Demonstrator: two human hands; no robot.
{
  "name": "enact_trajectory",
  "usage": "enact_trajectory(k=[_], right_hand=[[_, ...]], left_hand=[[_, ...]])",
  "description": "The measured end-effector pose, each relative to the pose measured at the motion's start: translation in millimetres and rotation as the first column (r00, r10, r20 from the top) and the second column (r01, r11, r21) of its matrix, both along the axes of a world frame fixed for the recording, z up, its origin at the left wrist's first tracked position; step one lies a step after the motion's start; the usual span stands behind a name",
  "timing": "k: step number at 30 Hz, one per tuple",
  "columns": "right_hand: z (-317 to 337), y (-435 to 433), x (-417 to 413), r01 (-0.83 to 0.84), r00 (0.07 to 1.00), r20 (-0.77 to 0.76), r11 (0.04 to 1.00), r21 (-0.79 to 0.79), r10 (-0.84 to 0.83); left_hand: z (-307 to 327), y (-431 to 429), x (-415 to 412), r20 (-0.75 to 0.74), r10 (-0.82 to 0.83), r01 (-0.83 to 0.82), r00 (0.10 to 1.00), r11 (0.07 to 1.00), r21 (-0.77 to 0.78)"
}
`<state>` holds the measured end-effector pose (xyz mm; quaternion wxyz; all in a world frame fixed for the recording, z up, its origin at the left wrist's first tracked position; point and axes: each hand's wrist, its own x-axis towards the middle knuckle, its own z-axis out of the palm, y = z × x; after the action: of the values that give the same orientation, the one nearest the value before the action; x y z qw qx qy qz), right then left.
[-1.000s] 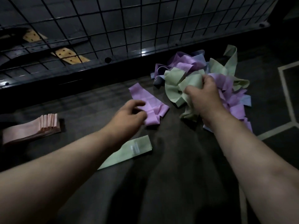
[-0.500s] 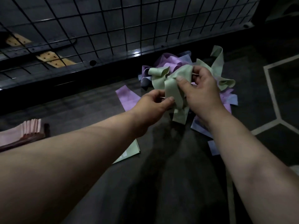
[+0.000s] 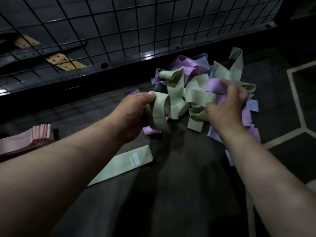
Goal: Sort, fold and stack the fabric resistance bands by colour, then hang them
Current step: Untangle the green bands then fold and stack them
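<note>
Dimly, left hand (image 3: pixel 135 113) grips green band (image 3: pixel 159 115), right hand (image 3: pixel 227 108) blurred in pile (image 3: pixel 188 69), grip unclear

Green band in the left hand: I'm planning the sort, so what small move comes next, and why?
Probably pull the green band clear of the tangled pile: left hand grips its loop, right hand holds the pile, and a flat green band lies nearby.

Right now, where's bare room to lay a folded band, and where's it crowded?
Biggest bare patch: the dark mat between the forearms, bordered by the flat green band on its left and the tangled pile beyond. Another strip runs between the pink stack and the mesh panel. Crowded: the pile, gripped by left hand and right hand.
</note>
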<state>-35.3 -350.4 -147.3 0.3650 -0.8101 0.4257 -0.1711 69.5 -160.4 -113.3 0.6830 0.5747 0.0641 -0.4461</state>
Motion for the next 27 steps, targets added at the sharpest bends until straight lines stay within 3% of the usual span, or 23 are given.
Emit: enact_trajectory(k=[2,5,7,10,14,17,21,24,27], right_hand=[[2.1,14.1,3.4,-0.238,0.961,0.134,0.970,-0.053,0.243],[-3.8,34.2,13.4,-0.596,0.803,0.084,0.801,0.060,0.591],[-12.1,44.1,20.2,-0.684,0.729,0.054,0.725,0.081,0.682],[-18.3,49.2,23.3,-0.623,0.782,0.137,0.756,0.201,0.608],[-6.5,49.9,21.8,-0.504,0.862,0.196,0.752,0.425,0.467],[2.2,48.5,20.8,-0.431,0.896,0.227,0.630,0.646,0.381],[12.9,53.7,20.8,-0.401,0.892,0.261,0.380,0.834,0.369],[20.2,70.9,25.1,-0.339,0.869,0.210,0.229,0.913,0.448],[21.3,96.0,30.6,-0.356,0.855,0.283,0.094,0.930,0.435]], left_hand=[[6.7,6.4,1.8,-0.008,-0.073,0.072,0.997,0.996,-0.051],[21.3,14.1,1.9,-0.047,-0.151,0.144,0.987,0.982,-0.125],[27.2,18.2,1.0,0.003,-0.214,0.213,0.977,0.970,-0.117],[25.8,26.7,6.9,0.054,-0.184,0.187,0.981,0.980,-0.061],[18.1,47.3,27.6,-0.021,-0.081,0.081,0.996,0.997,-0.004],[12.2,73.6,43.7,-0.176,-0.083,0.073,0.981,0.995,-0.062],[3.7,104.7,47.2,-0.373,-0.137,0.056,0.917,0.974,-0.221],[6.2,109.1,36.9,-0.318,-0.190,0.122,0.929,0.967,-0.222],[13.0,100.5,22.5,-0.150,-0.223,0.203,0.963,0.970,-0.136]])
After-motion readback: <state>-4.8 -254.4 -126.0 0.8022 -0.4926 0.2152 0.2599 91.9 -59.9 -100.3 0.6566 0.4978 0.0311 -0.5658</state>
